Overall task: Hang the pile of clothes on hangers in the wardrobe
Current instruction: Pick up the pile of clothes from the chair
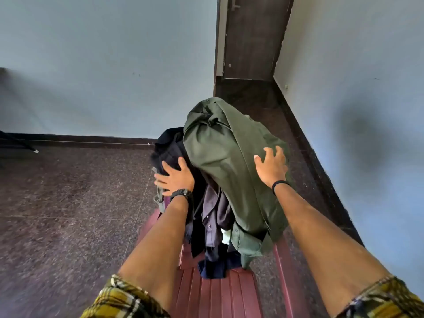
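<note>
Clothes pile [213,216] heaped over back of red plastic chair [220,292], green shirt [229,161] draped on top, so easiest to take first. Left hand [175,179] pressed flat w/ fingers spread on dark garment [169,145], prob. steadying pile. Right hand [271,165] open, fingers splayed on green shirt, no grip yet. No hangers or wardrobe in view.

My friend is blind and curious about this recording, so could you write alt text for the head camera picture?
A person's two hands reach into a pile of clothes heaped on a maroon plastic chair: the left hand rests on a dark garment, the right hand on a green shirt draped on top. Behind are a speckled floor, pale blue walls and a dark brown door.
</note>
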Action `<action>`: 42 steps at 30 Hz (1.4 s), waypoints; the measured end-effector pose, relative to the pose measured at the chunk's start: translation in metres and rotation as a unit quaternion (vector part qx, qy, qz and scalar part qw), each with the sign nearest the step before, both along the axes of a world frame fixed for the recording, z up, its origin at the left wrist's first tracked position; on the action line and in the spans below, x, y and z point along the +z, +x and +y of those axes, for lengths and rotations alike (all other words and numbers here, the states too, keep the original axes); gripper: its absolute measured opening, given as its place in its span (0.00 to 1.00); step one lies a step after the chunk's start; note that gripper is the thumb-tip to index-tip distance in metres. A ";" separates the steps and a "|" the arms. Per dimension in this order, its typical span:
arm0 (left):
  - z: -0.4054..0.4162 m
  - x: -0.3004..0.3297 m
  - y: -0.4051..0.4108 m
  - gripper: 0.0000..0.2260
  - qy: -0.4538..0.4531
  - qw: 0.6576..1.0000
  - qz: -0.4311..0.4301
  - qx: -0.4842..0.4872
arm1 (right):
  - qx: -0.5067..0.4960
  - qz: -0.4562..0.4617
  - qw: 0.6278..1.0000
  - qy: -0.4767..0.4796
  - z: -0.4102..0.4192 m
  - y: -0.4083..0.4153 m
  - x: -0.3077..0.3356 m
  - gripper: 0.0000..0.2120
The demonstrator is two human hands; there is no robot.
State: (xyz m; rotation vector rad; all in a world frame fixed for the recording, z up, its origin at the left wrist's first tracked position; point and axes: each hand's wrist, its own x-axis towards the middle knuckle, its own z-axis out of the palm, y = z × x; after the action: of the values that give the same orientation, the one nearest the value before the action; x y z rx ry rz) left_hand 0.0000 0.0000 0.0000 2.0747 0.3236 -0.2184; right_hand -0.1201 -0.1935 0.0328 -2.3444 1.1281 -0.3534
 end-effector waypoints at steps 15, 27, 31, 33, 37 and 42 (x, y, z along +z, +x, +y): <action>-0.027 -0.078 0.046 0.52 -0.287 0.946 0.136 0.072 | -0.081 -0.142 0.979 0.120 -0.009 0.029 -0.047 0.32; -0.007 -0.077 0.058 0.28 -0.258 0.916 0.230 -0.203 | -0.180 -0.186 0.839 0.479 -0.031 0.041 -0.062 0.25; -0.008 -0.058 0.051 0.21 -0.299 0.917 0.194 -0.177 | -0.159 -0.103 0.894 0.407 -0.041 0.045 -0.055 0.27; -0.008 -0.056 0.049 0.20 -0.313 0.914 0.197 -0.168 | -0.181 -0.039 0.948 0.258 -0.037 0.044 -0.045 0.25; -0.009 -0.050 0.040 0.17 -0.334 0.893 0.230 -0.195 | -0.221 -0.135 0.949 0.180 -0.015 0.042 -0.052 0.21; -0.004 -0.048 0.054 0.19 -0.371 0.869 0.260 -0.199 | -0.323 -0.278 0.845 0.323 -0.003 0.045 -0.058 0.18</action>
State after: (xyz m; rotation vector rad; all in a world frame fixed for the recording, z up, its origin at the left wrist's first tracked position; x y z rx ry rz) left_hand 0.0535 -0.0036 -0.0480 1.2592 0.0905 -1.0003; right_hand -0.0746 -0.1965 -0.0257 -1.1205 1.4121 -0.7002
